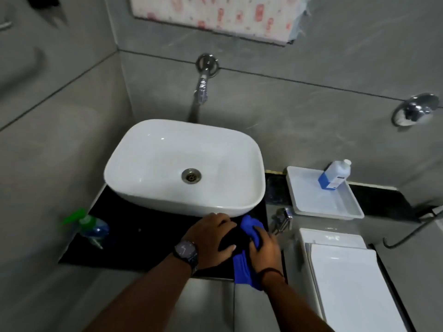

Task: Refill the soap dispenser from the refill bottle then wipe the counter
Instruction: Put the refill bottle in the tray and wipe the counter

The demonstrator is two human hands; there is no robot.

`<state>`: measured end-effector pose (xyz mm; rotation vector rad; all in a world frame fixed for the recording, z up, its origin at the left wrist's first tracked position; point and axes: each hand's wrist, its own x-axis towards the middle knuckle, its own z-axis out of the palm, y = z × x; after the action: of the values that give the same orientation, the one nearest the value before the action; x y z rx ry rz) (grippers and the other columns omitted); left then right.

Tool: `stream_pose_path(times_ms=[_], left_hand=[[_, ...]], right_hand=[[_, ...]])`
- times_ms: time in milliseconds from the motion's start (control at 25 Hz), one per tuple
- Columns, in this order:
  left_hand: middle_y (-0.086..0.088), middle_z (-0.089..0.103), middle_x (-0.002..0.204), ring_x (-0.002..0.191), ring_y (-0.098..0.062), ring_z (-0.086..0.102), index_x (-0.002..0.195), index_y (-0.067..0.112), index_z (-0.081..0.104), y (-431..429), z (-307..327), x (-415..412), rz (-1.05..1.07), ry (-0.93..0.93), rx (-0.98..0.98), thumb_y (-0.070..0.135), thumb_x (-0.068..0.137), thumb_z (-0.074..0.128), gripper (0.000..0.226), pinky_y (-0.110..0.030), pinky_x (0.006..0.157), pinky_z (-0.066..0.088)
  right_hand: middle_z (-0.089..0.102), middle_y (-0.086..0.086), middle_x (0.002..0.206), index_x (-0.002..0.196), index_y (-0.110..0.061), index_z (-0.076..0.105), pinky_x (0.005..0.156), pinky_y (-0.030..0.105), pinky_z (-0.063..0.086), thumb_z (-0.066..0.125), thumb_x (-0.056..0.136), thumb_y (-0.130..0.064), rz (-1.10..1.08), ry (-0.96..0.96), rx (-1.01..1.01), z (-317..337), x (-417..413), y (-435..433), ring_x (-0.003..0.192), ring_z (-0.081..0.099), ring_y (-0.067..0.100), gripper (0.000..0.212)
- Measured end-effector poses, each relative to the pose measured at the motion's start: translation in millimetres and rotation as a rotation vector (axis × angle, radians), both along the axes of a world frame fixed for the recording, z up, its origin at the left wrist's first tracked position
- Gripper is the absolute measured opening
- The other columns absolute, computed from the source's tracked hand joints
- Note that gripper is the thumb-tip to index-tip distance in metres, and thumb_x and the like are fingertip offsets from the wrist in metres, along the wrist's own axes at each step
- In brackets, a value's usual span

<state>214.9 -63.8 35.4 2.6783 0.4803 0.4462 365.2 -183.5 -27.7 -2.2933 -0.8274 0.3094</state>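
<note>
A blue cloth [243, 267] lies bunched on the black counter [134, 238] in front of the white basin [184, 164]. My right hand [265, 245] grips the cloth near the counter's right front corner. My left hand [211, 233], watch on its wrist, rests beside it with fingers curled over a dark part of the bundle. The soap dispenser [92, 227], clear with blue liquid and a green pump, stands at the counter's left edge. The refill bottle [334, 174], blue liquid with a white cap, stands in a white tray [309, 200] to the right.
A chrome tap [203, 85] juts from the grey wall above the basin. A toilet cistern lid [347, 271] sits at lower right, with a chrome valve [282, 216] between it and the counter. A wall fitting [414, 110] hangs at far right.
</note>
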Motion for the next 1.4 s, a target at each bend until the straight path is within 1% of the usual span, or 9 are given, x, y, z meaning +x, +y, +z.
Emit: stream_pose_path(times_ms=[120, 200, 320, 440, 720, 960, 1120, 1200, 1400], left_hand=[[-0.006, 0.051, 0.130, 0.115, -0.028, 0.051, 0.127, 0.020, 0.049, 18.0, -35.4, -51.6, 0.227, 0.134, -0.092, 0.065, 0.063, 0.052, 0.078, -0.043, 0.092, 0.048], [-0.007, 0.030, 0.149, 0.133, -0.029, 0.032, 0.140, 0.022, 0.032, 33.5, -61.6, -83.9, 0.402, 0.283, -0.137, 0.078, 0.053, 0.048, 0.105, -0.045, 0.107, 0.033], [-0.007, 0.010, 0.155, 0.141, -0.029, 0.011, 0.145, 0.023, 0.015, 48.5, -85.7, -119.7, 0.543, 0.422, -0.110, 0.088, 0.043, 0.045, 0.124, -0.047, 0.114, 0.016], [-0.005, 0.003, 0.157, 0.142, -0.026, 0.000, 0.146, 0.024, 0.008, 49.5, -98.2, -133.1, 0.583, 0.468, -0.109, 0.091, 0.046, 0.038, 0.124, -0.049, 0.114, 0.006], [-0.004, 0.002, 0.157, 0.143, -0.023, -0.001, 0.146, 0.019, 0.008, 48.6, -102.0, -135.2, 0.604, 0.459, -0.104, 0.091, 0.044, 0.030, 0.127, -0.048, 0.115, 0.007], [-0.009, 0.009, 0.155, 0.142, -0.022, 0.007, 0.145, 0.010, -0.001, 40.6, -102.2, -143.3, 0.680, 0.372, -0.193, 0.086, 0.042, 0.045, 0.136, -0.045, 0.116, 0.010], [-0.009, 0.010, 0.155, 0.142, -0.026, 0.008, 0.146, 0.013, 0.006, 42.0, -98.9, -140.8, 0.673, 0.402, -0.178, 0.089, 0.038, 0.046, 0.137, -0.048, 0.114, 0.012], [-0.007, 0.009, 0.156, 0.142, -0.026, 0.005, 0.146, 0.016, 0.008, 40.1, -95.1, -131.1, 0.669, 0.430, -0.161, 0.089, 0.041, 0.049, 0.134, -0.049, 0.115, 0.010], [-0.004, 0.003, 0.156, 0.143, -0.024, -0.001, 0.145, 0.018, 0.007, 36.8, -92.9, -121.3, 0.666, 0.456, -0.166, 0.090, 0.043, 0.050, 0.132, -0.050, 0.115, 0.006]], right_hand=[[0.049, 0.028, 0.133, 0.125, -0.011, 0.060, 0.098, 0.046, 0.044, 0.063, 0.083, -0.026, 0.068, -0.105, -0.173, -24.7, -27.8, 12.7, 0.117, 0.051, 0.046, 0.044], [0.046, 0.027, 0.139, 0.130, -0.013, 0.057, 0.103, 0.049, 0.038, 0.046, 0.086, -0.042, 0.062, -0.231, -0.194, -41.7, -37.8, 21.3, 0.126, 0.045, 0.046, 0.054], [0.040, 0.026, 0.144, 0.134, -0.013, 0.052, 0.110, 0.048, 0.030, 0.041, 0.088, -0.040, 0.011, -0.266, -0.185, -50.2, -51.0, 40.6, 0.133, 0.036, 0.043, 0.055], [0.039, 0.027, 0.144, 0.134, -0.011, 0.051, 0.112, 0.047, 0.028, 0.043, 0.088, -0.037, 0.077, -0.270, -0.162, -54.7, -74.5, 64.7, 0.133, 0.036, 0.043, 0.054], [0.034, 0.026, 0.148, 0.138, -0.011, 0.045, 0.116, 0.042, 0.021, 0.052, 0.091, -0.030, 0.163, -0.246, -0.125, -54.9, -103.8, 78.7, 0.138, 0.028, 0.040, 0.051], [0.033, 0.016, 0.152, 0.137, -0.016, 0.048, 0.116, 0.034, 0.017, 0.055, 0.088, -0.025, 0.699, -0.159, -0.042, -50.0, -132.1, 100.1, 0.141, 0.027, 0.033, 0.050], [0.042, 0.013, 0.147, 0.134, -0.020, 0.053, 0.115, 0.031, 0.022, 0.051, 0.087, -0.033, 0.947, -0.207, 0.007, -50.6, -85.7, 66.3, 0.137, 0.035, 0.029, 0.048], [0.043, 0.012, 0.146, 0.134, -0.021, 0.053, 0.114, 0.029, 0.023, 0.048, 0.088, -0.038, 0.852, -0.244, 0.018, -56.1, -47.6, 35.4, 0.136, 0.037, 0.027, 0.049], [0.031, 0.018, 0.152, 0.139, -0.018, 0.046, 0.117, 0.040, 0.022, 0.053, 0.091, -0.029, 0.105, -0.223, -0.145, -62.9, -19.2, 9.2, 0.140, 0.026, 0.034, 0.049]])
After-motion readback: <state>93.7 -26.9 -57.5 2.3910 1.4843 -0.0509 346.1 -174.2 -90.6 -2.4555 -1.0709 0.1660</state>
